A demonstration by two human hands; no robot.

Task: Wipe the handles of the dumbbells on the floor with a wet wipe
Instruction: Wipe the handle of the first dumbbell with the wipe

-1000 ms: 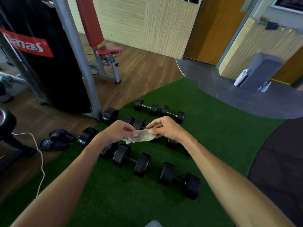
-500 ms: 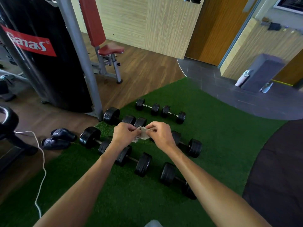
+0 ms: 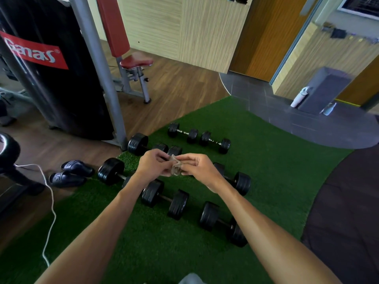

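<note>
Dumbbells [image 3: 165, 199] on turf: seven counted. One wet wipe [image 3: 176, 166] pinched between left hand [image 3: 152, 166] and right hand [image 3: 200, 167].

You're looking at black dumbbells [image 3: 165, 199] on green turf [image 3: 266, 165], a greyish wipe [image 3: 176, 167], navy slippers [image 3: 70, 173], a red seat [image 3: 136, 62] and striped beige panelling [image 3: 184, 27].

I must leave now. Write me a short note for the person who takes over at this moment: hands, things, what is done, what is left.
Left hand and right hand both pinch the crumpled pale wet wipe, held in the air above the floor.
The black dumbbells, such as the nearest one, lie on the green artificial turf mat.
Done: cannot tell which handles are wiped.
Left: no handle is touched now; bring the wipe down and wipe each.
</note>
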